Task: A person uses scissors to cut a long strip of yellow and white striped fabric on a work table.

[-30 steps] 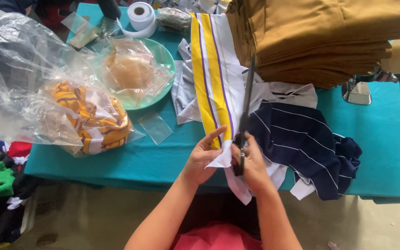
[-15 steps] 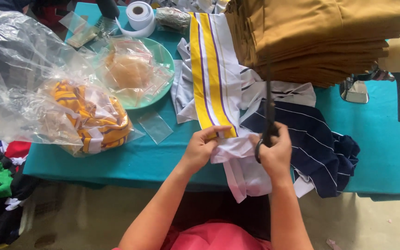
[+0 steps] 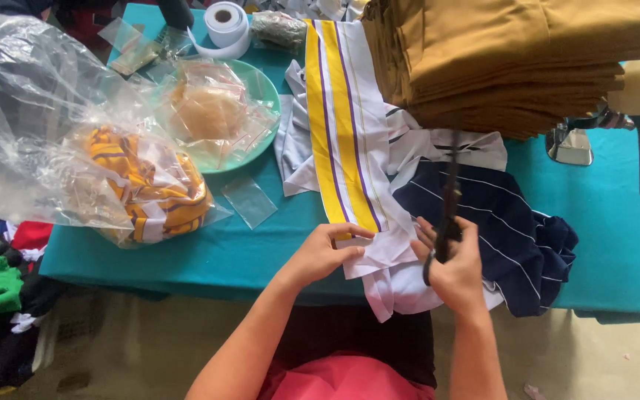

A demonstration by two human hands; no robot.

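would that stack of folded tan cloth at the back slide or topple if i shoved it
Probably heavy: the tan fabric stack is tall, with many thick folded layers. It likely resists a light push. A hard shove might shear the upper layers sideways, since they look loose, and it overhangs the striped cloth.

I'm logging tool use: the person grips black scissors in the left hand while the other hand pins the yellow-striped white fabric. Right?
Not quite: the head view shows the black scissors in the right hand, while the left hand pins the yellow-striped white fabric.

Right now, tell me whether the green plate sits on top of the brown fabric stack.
No, the green plate rests on the teal table, left of the brown fabric stack and apart from it.
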